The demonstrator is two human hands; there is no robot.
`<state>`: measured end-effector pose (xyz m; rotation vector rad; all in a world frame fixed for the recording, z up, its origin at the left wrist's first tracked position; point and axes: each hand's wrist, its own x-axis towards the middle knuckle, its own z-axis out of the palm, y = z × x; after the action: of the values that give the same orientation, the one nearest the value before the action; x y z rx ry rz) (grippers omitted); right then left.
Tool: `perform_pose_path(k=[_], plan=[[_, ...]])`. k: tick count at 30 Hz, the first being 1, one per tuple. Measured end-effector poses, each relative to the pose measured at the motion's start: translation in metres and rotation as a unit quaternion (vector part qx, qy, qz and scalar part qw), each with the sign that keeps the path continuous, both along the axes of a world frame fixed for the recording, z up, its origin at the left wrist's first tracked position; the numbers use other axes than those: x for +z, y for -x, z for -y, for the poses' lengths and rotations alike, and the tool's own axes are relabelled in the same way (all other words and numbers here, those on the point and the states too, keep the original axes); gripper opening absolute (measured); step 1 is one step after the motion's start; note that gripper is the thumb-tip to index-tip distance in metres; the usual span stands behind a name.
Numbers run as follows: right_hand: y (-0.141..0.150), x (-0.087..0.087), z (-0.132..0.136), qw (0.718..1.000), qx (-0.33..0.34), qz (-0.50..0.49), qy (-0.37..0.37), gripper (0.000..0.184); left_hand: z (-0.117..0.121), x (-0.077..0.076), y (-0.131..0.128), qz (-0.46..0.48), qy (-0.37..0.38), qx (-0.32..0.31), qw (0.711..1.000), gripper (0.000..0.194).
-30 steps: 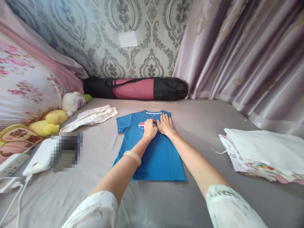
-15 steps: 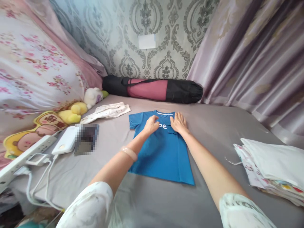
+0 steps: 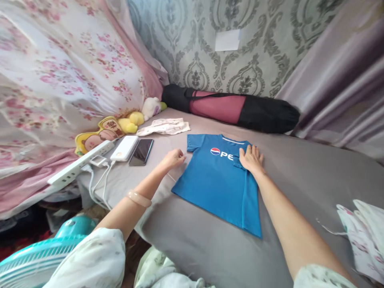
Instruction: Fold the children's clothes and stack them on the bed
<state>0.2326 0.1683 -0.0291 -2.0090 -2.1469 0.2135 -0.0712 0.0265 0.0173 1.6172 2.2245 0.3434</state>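
A blue T-shirt (image 3: 214,180) with a round logo and white letters lies spread on the grey sheet, its neckline at the far side. Its right edge is folded inward, so one sleeve rests on the front. On that folded shoulder my right hand (image 3: 251,159) presses flat, fingers stretched out. My left hand (image 3: 174,159) is off the shirt, just left of it above the sheet, with its fingers curled in and nothing visible in them. The other sleeve (image 3: 195,142) lies outstretched at the left.
Left of the shirt are a phone (image 3: 141,152), a white power bank (image 3: 124,148), a power strip (image 3: 81,162) with cables, and plush toys (image 3: 132,122). Behind lie a patterned cloth (image 3: 165,126) and a long black-and-pink bag (image 3: 217,107). Folded fabric (image 3: 363,240) sits right; a turquoise fan (image 3: 45,256) stands lower left.
My left hand has moved left off the shirt, uncovering the logo. The right hand stays on the folded shoulder. The view has turned left, bringing the fan into sight.
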Motion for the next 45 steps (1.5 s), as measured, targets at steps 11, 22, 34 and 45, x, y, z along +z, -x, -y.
perform_pose_path(k=[11, 22, 34, 45], plan=[[0.000, -0.009, 0.064, 0.997, 0.060, 0.039, 0.010, 0.075, 0.075, -0.003, -0.017, 0.060, 0.026, -0.008, 0.998, 0.027], [-0.032, 0.002, 0.132, 0.988, 0.151, -0.018, 0.011, 0.071, 0.091, -0.034, -0.043, -0.051, -0.052, 0.050, 0.996, 0.026], [-0.035, -0.019, 0.166, 0.977, 0.192, 0.070, -0.056, 0.070, 0.094, -0.038, -0.054, -0.002, -0.127, 0.112, 0.986, 0.015], [0.037, 0.061, 0.101, 0.970, 0.234, 0.062, -0.005, 0.039, 0.090, -0.044, -0.052, 0.044, -0.179, 0.158, 0.970, 0.025]])
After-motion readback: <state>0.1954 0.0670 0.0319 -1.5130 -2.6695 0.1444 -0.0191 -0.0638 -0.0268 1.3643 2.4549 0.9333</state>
